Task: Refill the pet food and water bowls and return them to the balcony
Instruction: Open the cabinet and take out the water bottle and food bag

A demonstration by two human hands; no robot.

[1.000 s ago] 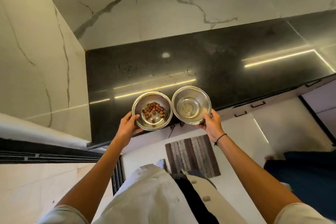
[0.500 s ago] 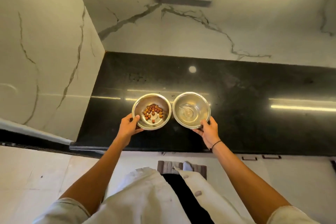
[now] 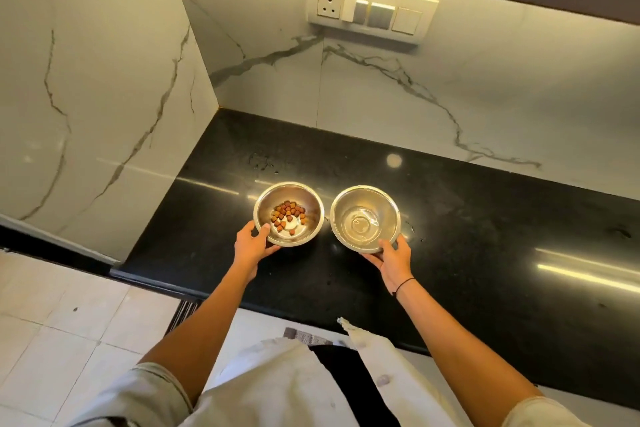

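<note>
Two small steel bowls sit side by side over the black countertop point(image 3: 485, 253), a small gap between them. The left food bowl point(image 3: 304, 199) holds several brown kibble pieces point(image 3: 287, 213) on its bottom. My left hand point(image 3: 252, 246) grips its near rim, thumb on the edge. The right water bowl point(image 3: 381, 204) has a little clear water in it. My right hand point(image 3: 391, 258) holds it from below at its near rim. I cannot tell whether the bowls rest on the counter or hover just above it.
White marble walls enclose the counter's left end and back. A socket and switch panel point(image 3: 372, 12) sits on the back wall under dark cabinets. The counter's front edge runs diagonally; tiled floor point(image 3: 62, 333) lies to the lower left.
Both bowls have moved forward from the counter's front edge to further in over the countertop and drawn slightly apart. My view has tilted up toward the back wall.
</note>
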